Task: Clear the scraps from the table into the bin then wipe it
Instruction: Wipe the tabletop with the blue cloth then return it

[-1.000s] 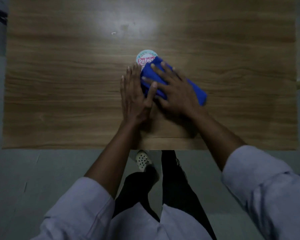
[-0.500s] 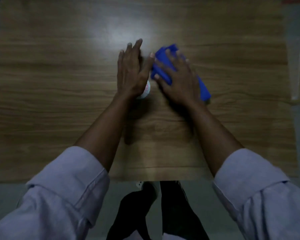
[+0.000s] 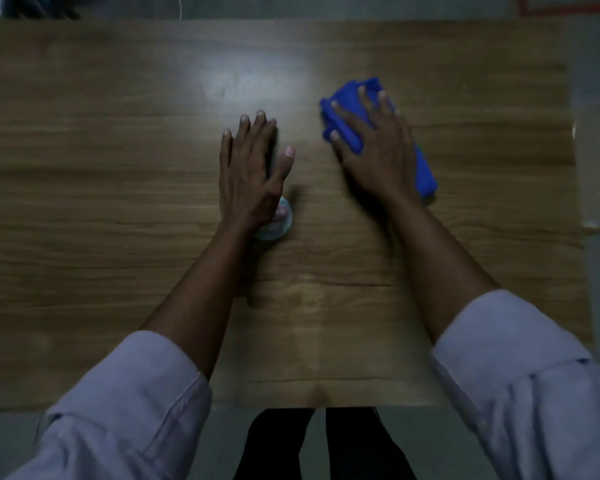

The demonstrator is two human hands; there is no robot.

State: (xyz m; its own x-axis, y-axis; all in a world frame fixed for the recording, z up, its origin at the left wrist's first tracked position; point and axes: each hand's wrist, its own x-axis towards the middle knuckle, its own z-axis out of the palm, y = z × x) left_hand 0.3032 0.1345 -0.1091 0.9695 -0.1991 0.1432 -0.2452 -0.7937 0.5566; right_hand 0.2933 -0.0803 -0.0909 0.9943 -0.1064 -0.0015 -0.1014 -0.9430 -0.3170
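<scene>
My right hand (image 3: 374, 150) lies flat with spread fingers on a folded blue cloth (image 3: 425, 174), pressing it onto the wooden table (image 3: 118, 202) right of centre. My left hand (image 3: 250, 171) rests flat on the table at the centre, fingers straight. A small round white lid with a printed label (image 3: 279, 225) lies on the table, mostly hidden under the heel of my left hand and my wrist.
A pale transparent object (image 3: 593, 168) stands off the table's right edge. The table's near edge (image 3: 291, 405) runs just above my dark trousers. Grey floor surrounds the table.
My right hand has slid the blue cloth to the right, away from my left hand. The round lid now lies under my left wrist rather than beyond my fingers.
</scene>
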